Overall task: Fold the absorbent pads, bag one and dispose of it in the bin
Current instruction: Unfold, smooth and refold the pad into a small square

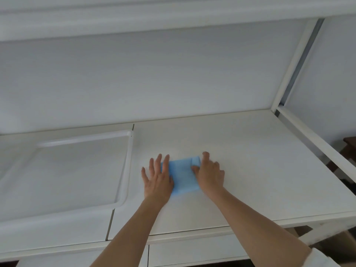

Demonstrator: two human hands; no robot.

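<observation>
Flat on the white table (240, 151), a blue absorbent pad (182, 175) lies folded into a small rectangle, pinned between the two hands. Its long axis runs away from the person, from the near edge by the wrists to the far edge by the fingertips, leaning slightly to the right at the far end. A narrower folded flap shows at its far right corner. The left hand (158, 180) lies palm down with its fingers spread, covering the pad's left edge and pressing it to the table. The right hand (210, 175) rests on the pad's right edge with its fingers bent; whether it pinches the flap or only presses on it is hard to tell from this angle. Both hands are spread apart with the blue showing between them. Well to the left of the left hand sits a white tray (128, 170).
</observation>
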